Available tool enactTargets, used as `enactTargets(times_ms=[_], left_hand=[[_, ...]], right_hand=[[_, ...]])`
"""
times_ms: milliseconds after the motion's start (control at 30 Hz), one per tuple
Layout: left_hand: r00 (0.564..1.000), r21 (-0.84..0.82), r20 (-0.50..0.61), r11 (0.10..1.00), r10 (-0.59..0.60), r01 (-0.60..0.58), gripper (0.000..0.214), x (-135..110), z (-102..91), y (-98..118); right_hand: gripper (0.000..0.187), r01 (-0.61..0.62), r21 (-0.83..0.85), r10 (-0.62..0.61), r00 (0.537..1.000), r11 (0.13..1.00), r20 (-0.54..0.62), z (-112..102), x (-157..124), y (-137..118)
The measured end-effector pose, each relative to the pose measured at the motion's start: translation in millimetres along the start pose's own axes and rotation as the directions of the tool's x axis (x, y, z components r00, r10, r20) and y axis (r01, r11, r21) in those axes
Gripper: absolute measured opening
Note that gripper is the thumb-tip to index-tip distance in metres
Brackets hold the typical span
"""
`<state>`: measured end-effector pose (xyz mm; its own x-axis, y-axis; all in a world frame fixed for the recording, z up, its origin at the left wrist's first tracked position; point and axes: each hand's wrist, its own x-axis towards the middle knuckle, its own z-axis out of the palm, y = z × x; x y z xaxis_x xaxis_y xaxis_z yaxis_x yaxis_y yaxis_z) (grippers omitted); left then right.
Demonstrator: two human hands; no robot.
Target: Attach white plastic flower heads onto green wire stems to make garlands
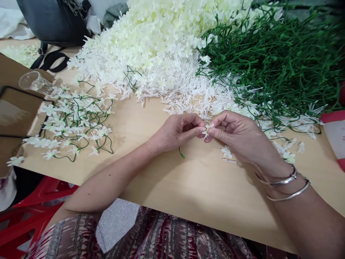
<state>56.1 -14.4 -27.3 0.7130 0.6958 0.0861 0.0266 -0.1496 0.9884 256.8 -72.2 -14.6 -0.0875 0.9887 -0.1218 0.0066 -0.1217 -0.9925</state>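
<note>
My left hand (176, 131) and my right hand (237, 135) meet over the middle of the wooden board (194, 187). Both pinch a small white artificial flower (208, 130) between their fingertips. A thin green stem (181, 154) hangs down from my left hand, its tip just above the board. Two silver bangles (285, 185) sit on my right wrist. A loose white flower (226, 152) lies on the board just under my right hand.
A big heap of white flower pieces (161, 43) fills the back middle. A tangle of green plastic stems (275, 61) lies at the back right. Finished flower sprigs (75, 122) lie at the left, beside a clear plastic cup (35, 82) and a black bag (54, 21).
</note>
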Motion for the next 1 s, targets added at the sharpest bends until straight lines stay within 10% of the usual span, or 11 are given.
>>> enactTargets(times_ms=[233,433,733,1000], left_hand=[[0.964,0.366,0.255,0.916,0.075,-0.168,0.011,-2,-19.5,18],[0.927,0.516,0.367,0.812,0.078,-0.273,0.002,-3,-26.7,13],[0.954,0.501,0.229,0.817,0.192,-0.284,0.027,1,-24.8,14],[0.93,0.556,-0.05,0.784,0.364,-0.277,0.02,4,-17.6,-6]], right_hand=[[0.024,0.086,-0.125,-0.102,0.987,0.988,-0.126,-7,-7,-13],[0.012,0.174,-0.541,-0.491,0.696,0.823,-0.524,-28,-5,-10],[0.01,0.057,-0.921,-0.575,0.796,0.385,-0.191,-44,3,19],[0.012,0.209,-0.918,-0.538,0.843,0.337,-0.006,-13,-3,26]])
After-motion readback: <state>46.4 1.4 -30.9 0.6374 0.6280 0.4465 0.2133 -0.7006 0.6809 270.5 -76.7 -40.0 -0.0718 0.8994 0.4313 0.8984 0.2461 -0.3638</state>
